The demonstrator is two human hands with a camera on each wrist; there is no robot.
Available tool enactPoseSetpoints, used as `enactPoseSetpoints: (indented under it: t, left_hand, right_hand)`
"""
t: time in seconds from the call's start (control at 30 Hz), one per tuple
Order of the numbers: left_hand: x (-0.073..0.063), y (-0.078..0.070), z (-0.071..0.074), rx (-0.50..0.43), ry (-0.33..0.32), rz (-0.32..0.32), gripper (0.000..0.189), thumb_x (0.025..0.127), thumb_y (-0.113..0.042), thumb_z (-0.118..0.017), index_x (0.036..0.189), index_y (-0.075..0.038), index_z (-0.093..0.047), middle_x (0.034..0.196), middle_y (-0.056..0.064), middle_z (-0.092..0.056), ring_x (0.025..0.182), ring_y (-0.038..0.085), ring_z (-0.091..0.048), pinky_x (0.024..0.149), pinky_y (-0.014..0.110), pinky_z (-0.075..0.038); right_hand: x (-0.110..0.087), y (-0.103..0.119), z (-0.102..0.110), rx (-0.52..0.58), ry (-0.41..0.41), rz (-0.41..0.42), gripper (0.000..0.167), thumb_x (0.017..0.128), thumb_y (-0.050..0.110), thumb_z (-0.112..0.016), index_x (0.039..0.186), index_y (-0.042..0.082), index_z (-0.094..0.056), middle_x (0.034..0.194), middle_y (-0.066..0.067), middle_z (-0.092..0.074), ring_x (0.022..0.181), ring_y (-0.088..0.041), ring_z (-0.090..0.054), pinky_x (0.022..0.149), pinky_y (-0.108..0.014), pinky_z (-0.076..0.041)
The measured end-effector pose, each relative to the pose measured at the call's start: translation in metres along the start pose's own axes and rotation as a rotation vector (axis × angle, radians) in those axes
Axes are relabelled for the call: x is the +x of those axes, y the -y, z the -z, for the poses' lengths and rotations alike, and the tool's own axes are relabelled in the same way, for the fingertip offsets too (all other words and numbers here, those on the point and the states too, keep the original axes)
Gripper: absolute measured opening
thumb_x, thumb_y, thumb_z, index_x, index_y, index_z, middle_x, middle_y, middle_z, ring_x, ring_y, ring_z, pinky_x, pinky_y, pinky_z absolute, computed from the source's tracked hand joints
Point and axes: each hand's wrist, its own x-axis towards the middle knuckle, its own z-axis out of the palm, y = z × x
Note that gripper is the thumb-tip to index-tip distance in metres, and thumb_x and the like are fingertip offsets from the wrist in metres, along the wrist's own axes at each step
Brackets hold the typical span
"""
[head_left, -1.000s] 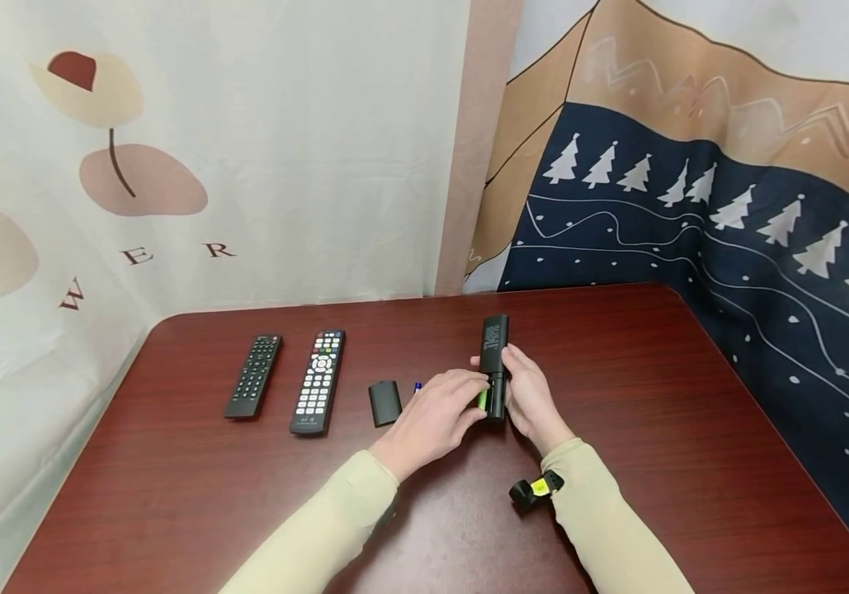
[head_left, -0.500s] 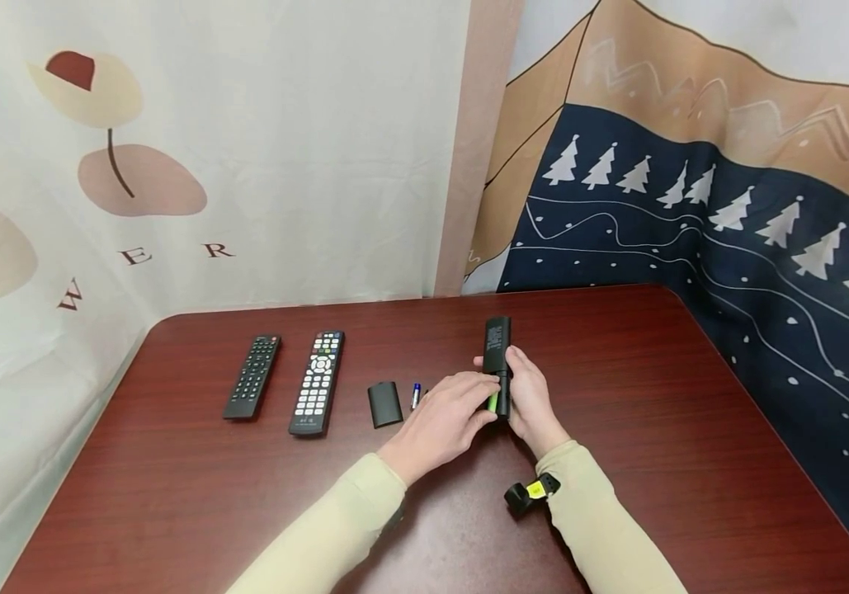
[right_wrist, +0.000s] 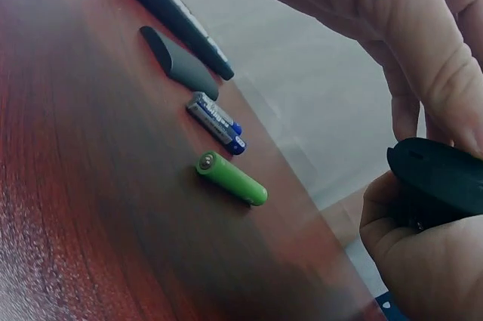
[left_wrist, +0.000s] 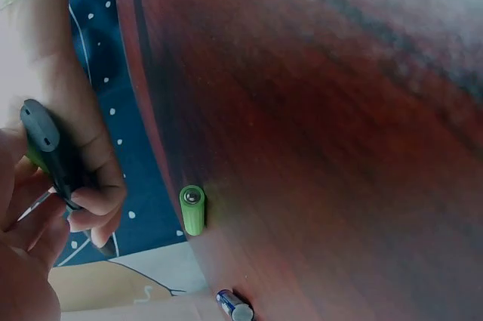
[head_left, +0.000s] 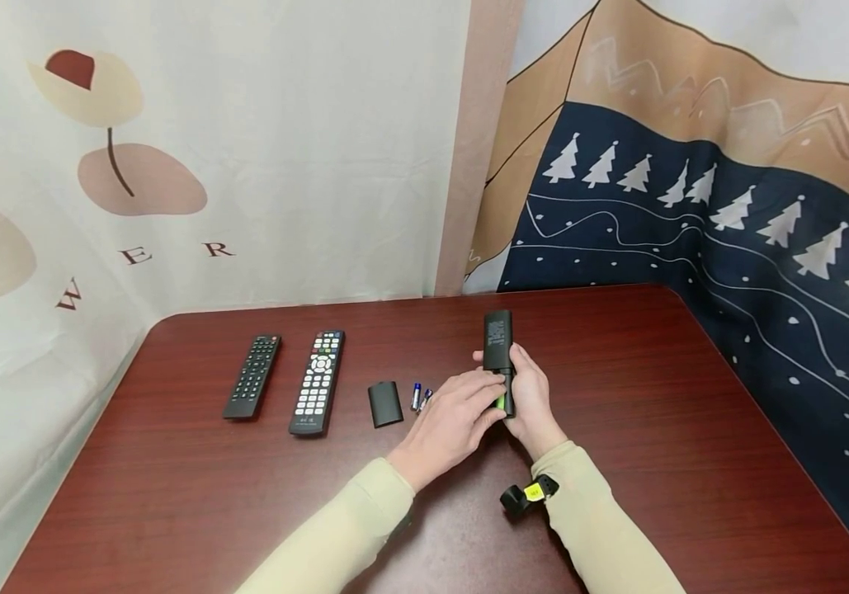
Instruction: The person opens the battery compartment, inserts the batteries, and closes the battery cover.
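My right hand (head_left: pixel 533 404) grips a black remote control (head_left: pixel 498 340), its back facing up and the battery compartment uncovered. A green battery (head_left: pixel 500 402) shows at the compartment, pinched by the fingers of my left hand (head_left: pixel 448 421). In the right wrist view the remote's dark end (right_wrist: pixel 441 177) sits between both hands. A second green battery (right_wrist: pixel 232 179) lies on the table; my left hand hides it in the head view. Beside it are two blue-and-silver batteries (head_left: pixel 415 397), close together. The dark battery cover (head_left: pixel 385 404) lies left of them.
Two more remotes lie face up on the left of the brown table (head_left: pixel 172 495): a small black one (head_left: pixel 253 378) and a longer one with white buttons (head_left: pixel 318 384). A black wrist camera (head_left: pixel 524 497) hangs at my right cuff. Printed curtains (head_left: pixel 320 165) stand behind the table.
My left hand has shifted a little to the right, uncovering the blue-and-silver batteries. The remote has also drifted slightly right, while my right hand keeps its grip.
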Motion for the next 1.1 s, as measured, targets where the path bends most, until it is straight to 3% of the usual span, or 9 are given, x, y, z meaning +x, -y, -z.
enactPoseSetpoints:
  t: [0.37, 0.63, 0.83, 0.97, 1.1]
  left_hand:
    - [0.002, 0.005, 0.0, -0.081, -0.076, -0.005, 0.032, 0.092, -0.021, -0.078, 0.119, -0.004, -0.074, 0.123, 0.007, -0.071, 0.123, 0.022, -0.063, 0.109, 0.033, -0.046]
    - [0.005, 0.007, 0.004, -0.146, -0.077, 0.094, 0.04, 0.084, -0.025, -0.085, 0.115, -0.003, -0.074, 0.117, 0.008, -0.072, 0.128, 0.027, -0.061, 0.112, 0.033, -0.045]
    - [0.006, 0.008, 0.006, -0.221, -0.051, 0.192, 0.046, 0.08, -0.026, -0.088, 0.117, -0.003, -0.073, 0.123, 0.01, -0.07, 0.133, 0.028, -0.058, 0.112, 0.037, -0.045]
    - [0.008, 0.008, 0.007, -0.235, -0.048, 0.208, 0.047, 0.078, -0.025, -0.09, 0.117, -0.004, -0.073, 0.125, 0.009, -0.069, 0.129, 0.027, -0.06, 0.109, 0.037, -0.047]
    - [0.01, 0.008, 0.007, -0.253, -0.062, 0.215, 0.047, 0.077, -0.023, -0.092, 0.116, -0.004, -0.073, 0.124, 0.007, -0.066, 0.115, 0.022, -0.062, 0.098, 0.032, -0.053]
  right_hand:
    - [-0.003, 0.001, -0.004, 0.026, 0.038, 0.016, 0.048, 0.115, 0.032, -0.02, 0.153, 0.007, -0.036, 0.11, -0.003, -0.069, 0.084, -0.01, -0.066, 0.074, -0.023, -0.056]
    - [-0.003, -0.001, -0.002, -0.001, 0.033, 0.031, 0.047, 0.115, 0.032, -0.023, 0.153, 0.008, -0.038, 0.109, -0.003, -0.069, 0.085, -0.009, -0.064, 0.076, -0.022, -0.052]
    - [-0.005, 0.0, -0.003, -0.034, 0.024, 0.007, 0.05, 0.114, 0.037, -0.026, 0.158, 0.014, -0.033, 0.116, -0.004, -0.066, 0.092, -0.01, -0.063, 0.079, -0.025, -0.052]
    - [-0.007, 0.001, -0.005, -0.035, -0.009, 0.001, 0.048, 0.114, 0.035, -0.028, 0.158, 0.017, -0.034, 0.115, -0.004, -0.063, 0.089, -0.011, -0.062, 0.075, -0.026, -0.052]
    - [-0.008, 0.001, -0.006, -0.048, -0.023, 0.015, 0.046, 0.114, 0.034, -0.028, 0.156, 0.015, -0.035, 0.11, -0.003, -0.061, 0.083, -0.014, -0.061, 0.072, -0.029, -0.052]
